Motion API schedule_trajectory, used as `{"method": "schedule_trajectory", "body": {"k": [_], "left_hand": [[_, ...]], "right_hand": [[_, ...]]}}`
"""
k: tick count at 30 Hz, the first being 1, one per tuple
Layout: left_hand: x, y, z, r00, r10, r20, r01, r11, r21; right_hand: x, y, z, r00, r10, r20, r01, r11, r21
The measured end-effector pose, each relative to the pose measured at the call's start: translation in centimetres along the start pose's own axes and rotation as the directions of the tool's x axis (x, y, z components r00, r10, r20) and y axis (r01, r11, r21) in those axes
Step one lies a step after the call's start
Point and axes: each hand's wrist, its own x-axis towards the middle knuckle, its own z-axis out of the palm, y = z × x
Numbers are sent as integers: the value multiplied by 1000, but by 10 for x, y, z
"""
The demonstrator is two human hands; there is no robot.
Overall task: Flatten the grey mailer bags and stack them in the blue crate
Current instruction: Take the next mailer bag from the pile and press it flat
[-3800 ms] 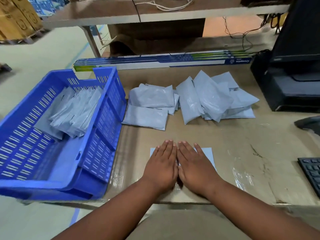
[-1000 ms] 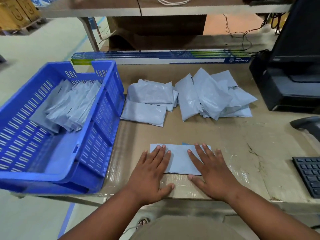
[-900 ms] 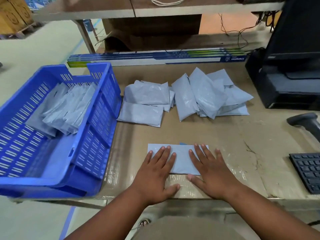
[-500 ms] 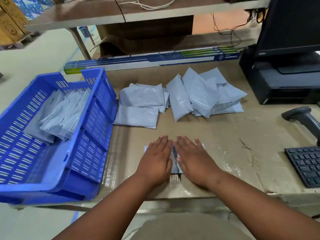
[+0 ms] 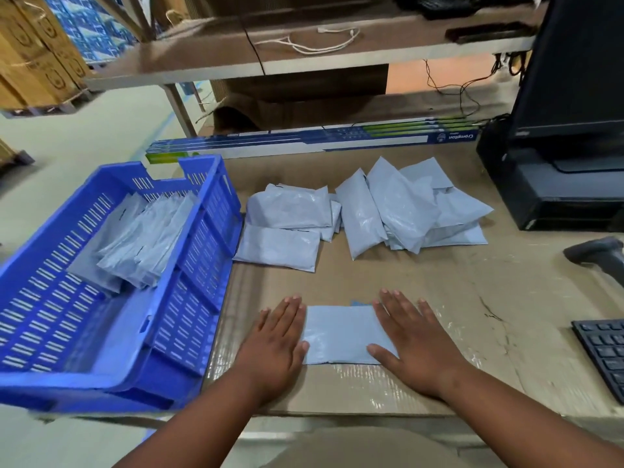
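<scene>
- Cardboard-covered table (image 5: 439, 282) under both hands, tape patches shiny along the near edge below the wrists.
- Blue crate (image 5: 202, 265) just left of the left hand, tilted, near edge hanging off the table front; slotted walls.
- Black monitor (image 5: 580, 62) and black printer (image 5: 557, 197) far right, well beyond the right hand.
- Long blue-and-white box (image 5: 304, 145) lying flat across the back of the table, far ahead of both hands.
- Stack of grey mailers in crate (image 5: 145, 238), leaning against the crate's far-right side, left and ahead of the left hand.
- Loose pile of grey mailers (image 5: 405, 207) ahead of the right hand, puffy and overlapping; well apart from it.
- Smaller pile of mailers (image 5: 287, 224) ahead of the left hand, a few overlapped, near the crate wall.
- Keyboard (image 5: 604, 356) right of the right hand, only a corner in frame.
- Barcode scanner (image 5: 597, 255) right and ahead of the right hand.
- Grey mailer bag (image 5: 337, 332) flat on the table, between and partly under both hands.
- Right hand (image 5: 415, 346) palm down, fingers straight and spread, pressing the bag's right end.
- Left hand (image 5: 277, 342) palm down, fingers straight, pressing the bag's left end; nothing gripped by either.
</scene>
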Motion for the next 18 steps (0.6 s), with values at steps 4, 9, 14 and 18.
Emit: {"method": "schedule_trajectory", "body": {"k": [4, 9, 14, 18], "left_hand": [[-12, -10, -4, 985, -175, -4, 175, 985, -7], [0, 14, -20, 981, -186, -55, 180, 979, -97], [42, 60, -9, 988, 127, -90, -141, 974, -176], [40, 60, 3, 983, 163, -86, -176, 971, -164]], "right_hand": [[-6, 26, -1, 997, 73, 0, -73, 997, 16], [12, 29, -10, 985, 161, -62, -155, 983, 97], [28, -40, -13, 993, -81, -81, 87, 994, 69], [25, -37, 8, 995, -41, -87, 46, 997, 64]]}}
